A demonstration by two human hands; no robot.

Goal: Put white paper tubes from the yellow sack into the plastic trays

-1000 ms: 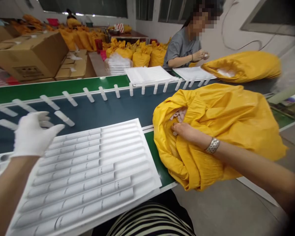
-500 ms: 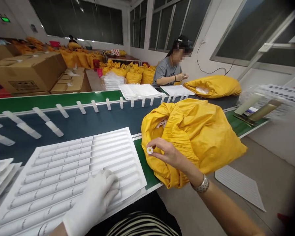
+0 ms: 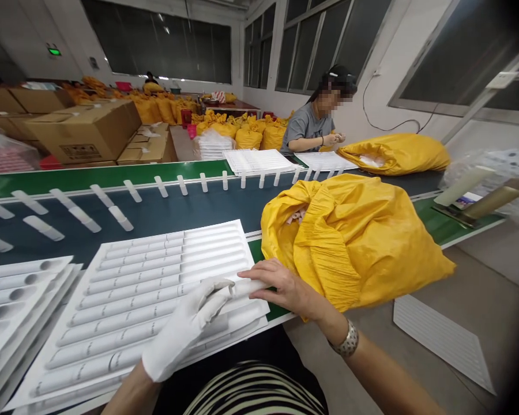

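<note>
My left hand [image 3: 190, 323], in a white glove, has its thumb and fingers closed around the left end of a short white tube [image 3: 244, 288]. Bare and wearing a metal watch, my right hand [image 3: 281, 285] grips the tube's right end. Both hands are above a white ribbed tray [image 3: 96, 256], whose grooves hold long white tubes with dark marks on the left side. The right part of the grooves shows no marked tubes. Just beyond my right hand lies an open yellow sack [image 3: 363, 230] with small white pieces in its mouth.
Stacked trays [image 3: 8, 294] lie at the left. White tubes line the dark conveyor belt [image 3: 177, 210] ahead. Across it, a person [image 3: 307, 129] in grey works beside another yellow sack [image 3: 398, 154]. A metal stand [image 3: 467, 210] is at the right.
My right hand has moved from the sack's mouth to the tube over the tray. My left hand has risen from the tray with the tube. The view has shifted left.
</note>
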